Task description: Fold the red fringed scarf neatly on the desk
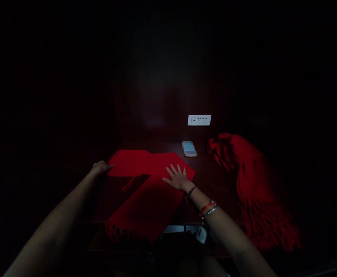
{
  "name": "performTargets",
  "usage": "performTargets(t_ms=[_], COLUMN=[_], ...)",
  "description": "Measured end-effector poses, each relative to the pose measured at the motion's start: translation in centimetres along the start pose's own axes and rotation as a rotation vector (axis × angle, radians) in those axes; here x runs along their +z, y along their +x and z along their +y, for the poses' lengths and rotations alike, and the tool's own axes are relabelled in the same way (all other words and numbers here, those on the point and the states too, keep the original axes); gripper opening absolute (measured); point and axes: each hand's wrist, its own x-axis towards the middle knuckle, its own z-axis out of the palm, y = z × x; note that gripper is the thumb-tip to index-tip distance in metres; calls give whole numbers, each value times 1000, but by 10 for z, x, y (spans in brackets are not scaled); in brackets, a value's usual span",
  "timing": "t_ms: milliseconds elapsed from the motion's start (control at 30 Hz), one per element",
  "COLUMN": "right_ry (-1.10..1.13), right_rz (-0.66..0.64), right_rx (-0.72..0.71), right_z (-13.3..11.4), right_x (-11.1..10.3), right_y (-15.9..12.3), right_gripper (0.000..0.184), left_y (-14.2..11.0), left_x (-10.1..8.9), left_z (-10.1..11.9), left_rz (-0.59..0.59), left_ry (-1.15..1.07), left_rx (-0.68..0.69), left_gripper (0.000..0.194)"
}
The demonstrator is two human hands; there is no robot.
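A red fringed scarf [153,192] lies on the dark table, bent at an angle, with one end hanging over the front edge. My right hand [176,179] presses flat on it near the bend, fingers spread. At the scarf's far left end, my left hand [101,167] has its fingers closed at the edge of the cloth, and the thumb side is partly in shadow. A thin red strip [128,184] sticks out below the scarf's left part. Bracelets circle my right wrist.
Another red fringed scarf [251,173] lies bunched at the right, its tassels toward the front edge. A phone [189,149] rests at the back of the table [214,184], below a white wall socket [199,120]. A pale rounded object [201,234] shows below the edge. Surroundings are very dark.
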Motion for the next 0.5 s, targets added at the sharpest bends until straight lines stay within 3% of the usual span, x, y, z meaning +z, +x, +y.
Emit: performTargets(t_ms=[67,167,367,500], right_ry=[-17,-30,-62,-79], right_rz=[-62,-105,-106,-90], right_rx=[67,105,97,99], right_z=[1,12,39,44], right_x=[2,-2,-11,-9], right_y=[7,14,19,22], right_gripper=[75,76,76,75], left_y=[-4,-11,-17,-24], left_x=[1,7,19,14], left_z=[5,20,43,48], left_rz=[-74,-105,-93,-92], left_ry=[-120,-317,-374,-454], left_rx=[-94,-103,-95,-62], left_gripper=[28,26,20,30])
